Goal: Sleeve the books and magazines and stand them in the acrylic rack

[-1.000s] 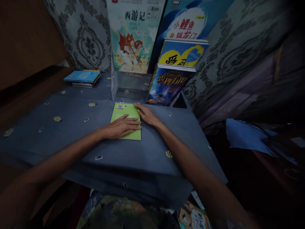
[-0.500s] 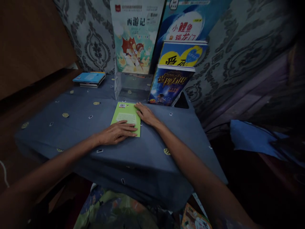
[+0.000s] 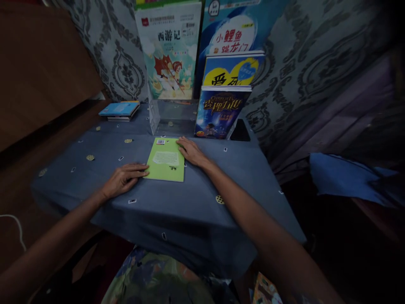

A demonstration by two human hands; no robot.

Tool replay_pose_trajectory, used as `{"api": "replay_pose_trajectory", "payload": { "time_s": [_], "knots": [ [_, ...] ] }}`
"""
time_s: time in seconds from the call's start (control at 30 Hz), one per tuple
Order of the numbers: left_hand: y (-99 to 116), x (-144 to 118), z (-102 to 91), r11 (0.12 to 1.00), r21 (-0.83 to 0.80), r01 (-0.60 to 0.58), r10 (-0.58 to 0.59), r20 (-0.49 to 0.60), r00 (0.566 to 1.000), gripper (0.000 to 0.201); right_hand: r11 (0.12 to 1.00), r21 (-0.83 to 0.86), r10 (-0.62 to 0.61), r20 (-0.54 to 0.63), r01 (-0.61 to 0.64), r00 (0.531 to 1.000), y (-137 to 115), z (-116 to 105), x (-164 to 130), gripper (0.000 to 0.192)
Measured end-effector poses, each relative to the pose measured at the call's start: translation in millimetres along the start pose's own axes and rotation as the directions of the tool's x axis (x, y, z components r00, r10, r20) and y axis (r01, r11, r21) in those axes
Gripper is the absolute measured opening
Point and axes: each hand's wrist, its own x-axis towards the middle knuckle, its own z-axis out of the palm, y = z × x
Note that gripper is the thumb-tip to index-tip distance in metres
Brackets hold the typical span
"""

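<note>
One green booklet (image 3: 166, 159) is lying flat on the worktop (image 3: 177, 211), barcode end away. Left hand (image 3: 125, 179) is resting flat, fingertips touching its near-left edge; right hand (image 3: 191, 152) is pressing flat on its right edge. Clear stand (image 3: 172, 116) behind is sitting empty beside upright books (image 3: 220, 110).

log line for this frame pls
left hand: flat at green book left edge | right hand: on its right edge | book: flat on table

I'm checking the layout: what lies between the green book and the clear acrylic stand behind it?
Only bare blue tablecloth separates the green book from the acrylic stand, seen from the head camera.
</note>
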Motion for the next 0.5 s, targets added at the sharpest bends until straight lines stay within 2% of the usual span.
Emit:
{"api": "replay_pose_trajectory", "payload": {
  "time_s": [0.2,0.33,0.5],
  "knots": [
    [-1.1,-0.2,7.1,0.993,0.086,-0.074,0.077,-0.030,0.997,0.038,0.996,-0.072,0.048,0.058,-0.044,0.997,-15.3,-7.5,-4.8,0.046],
    [0.4,0.0,8.3,0.994,0.099,-0.051,0.057,-0.051,0.997,0.036,0.987,-0.140,0.090,0.088,-0.077,0.992,-26.6,-13.8,-10.2,0.047],
    [0.4,2.3,9.0,0.998,0.058,-0.017,0.021,-0.061,0.998,0.034,0.987,-0.158,0.046,0.126,-0.026,0.991,-46.6,-18.3,-22.1,0.045]
  ]
}}
